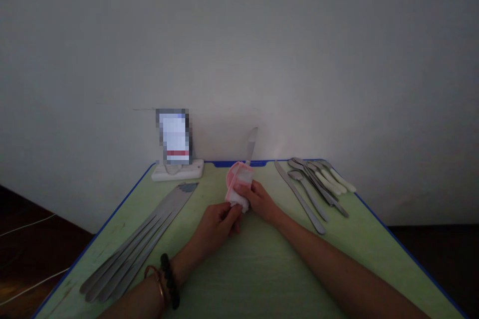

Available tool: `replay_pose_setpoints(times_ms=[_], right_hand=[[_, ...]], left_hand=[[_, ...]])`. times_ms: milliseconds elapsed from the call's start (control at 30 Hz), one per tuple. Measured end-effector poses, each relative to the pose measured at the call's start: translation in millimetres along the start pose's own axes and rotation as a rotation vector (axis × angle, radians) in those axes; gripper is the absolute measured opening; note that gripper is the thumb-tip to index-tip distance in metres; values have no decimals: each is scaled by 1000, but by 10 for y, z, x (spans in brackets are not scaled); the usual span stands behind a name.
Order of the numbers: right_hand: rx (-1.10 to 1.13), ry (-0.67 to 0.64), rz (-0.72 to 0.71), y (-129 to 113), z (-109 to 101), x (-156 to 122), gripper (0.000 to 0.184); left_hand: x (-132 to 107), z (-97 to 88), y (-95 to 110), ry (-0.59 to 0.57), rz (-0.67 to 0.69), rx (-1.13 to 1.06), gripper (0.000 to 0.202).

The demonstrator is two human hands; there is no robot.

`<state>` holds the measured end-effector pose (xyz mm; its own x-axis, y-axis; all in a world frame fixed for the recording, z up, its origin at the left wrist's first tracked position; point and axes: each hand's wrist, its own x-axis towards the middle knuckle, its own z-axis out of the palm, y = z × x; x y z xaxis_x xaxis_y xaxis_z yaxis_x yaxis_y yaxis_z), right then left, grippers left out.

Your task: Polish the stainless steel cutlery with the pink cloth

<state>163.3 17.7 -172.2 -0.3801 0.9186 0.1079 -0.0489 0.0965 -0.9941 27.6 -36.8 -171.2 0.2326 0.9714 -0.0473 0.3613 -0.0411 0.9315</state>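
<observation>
Here, a knife (pixel 252 147) slants over the table (pixel 239 274), its blade jutting from a pink-and-white cloth (pixel 243 176). The right hand (pixel 262 202) grips the cloth, while the left hand (pixel 220 224) pinches its lower end. Fanned knives (pixel 138 244) lie left; a spoon (pixel 310 197) and other cutlery (pixel 322 179) lie right. Beyond, left of the cloth, stands a lit phone (pixel 175 137).
</observation>
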Motion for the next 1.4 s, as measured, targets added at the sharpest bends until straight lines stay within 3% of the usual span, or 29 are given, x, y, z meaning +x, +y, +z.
replay_pose_setpoints(times_ms=[767, 1067, 1400], right_hand=[[-30, -3, -26, -9, -7, -13, 29], [-145, -6, -23, 41, -1, 1, 33], [-79, 4, -18, 16, 5, -7, 36]], left_hand=[[-11, 12, 28, 7, -5, 24, 40], [-14, -4, 33, -17, -9, 64, 46], [-21, -5, 58, -1, -22, 42, 41]])
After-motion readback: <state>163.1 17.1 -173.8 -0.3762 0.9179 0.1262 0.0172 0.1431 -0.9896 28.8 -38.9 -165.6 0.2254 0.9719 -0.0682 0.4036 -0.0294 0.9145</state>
